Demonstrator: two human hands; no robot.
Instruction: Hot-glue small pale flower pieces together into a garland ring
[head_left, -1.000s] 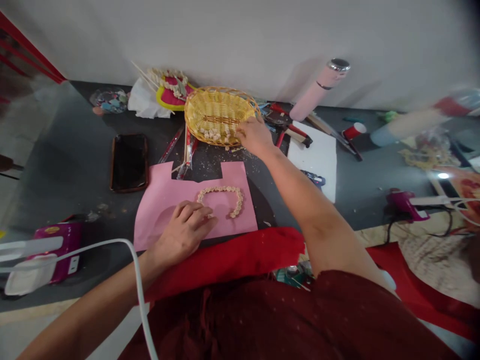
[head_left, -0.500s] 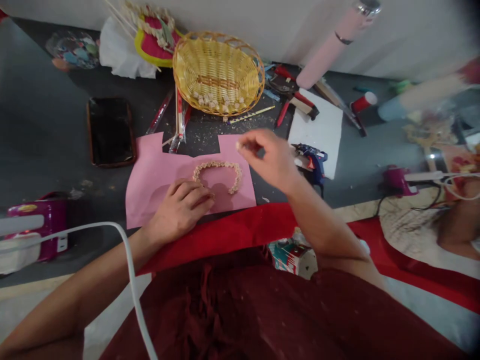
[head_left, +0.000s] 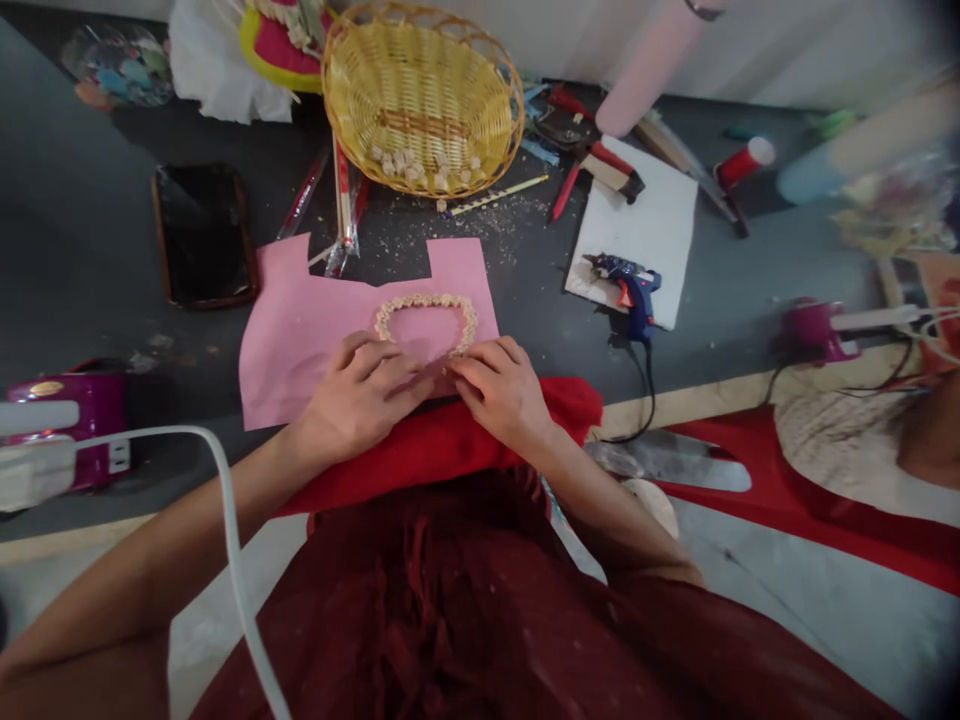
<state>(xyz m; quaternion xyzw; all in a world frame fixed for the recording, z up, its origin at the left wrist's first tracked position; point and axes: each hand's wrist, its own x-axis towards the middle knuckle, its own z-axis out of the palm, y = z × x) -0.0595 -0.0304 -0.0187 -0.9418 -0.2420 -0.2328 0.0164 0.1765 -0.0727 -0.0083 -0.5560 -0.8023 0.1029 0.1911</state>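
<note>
A curved string of small cream pieces lies on a cut pink sheet. My left hand rests at the sheet's front edge, fingers bent together over the left end of the string; what is under the fingertips is hidden. Close by on the right, my right hand pinches a tiny pale piece at the string's right end. Behind the sheet, a yellow wicker basket holds several small cream pieces.
A phone lies to the left. On the right, a blue glue gun rests on a white board, near red-handled pliers. A white cable crosses above my left arm. Another person's arm shows at far right.
My right hand has come down and left from above the sheet's right side to the string's right end, beside my left hand. The camera view has shifted slightly.
</note>
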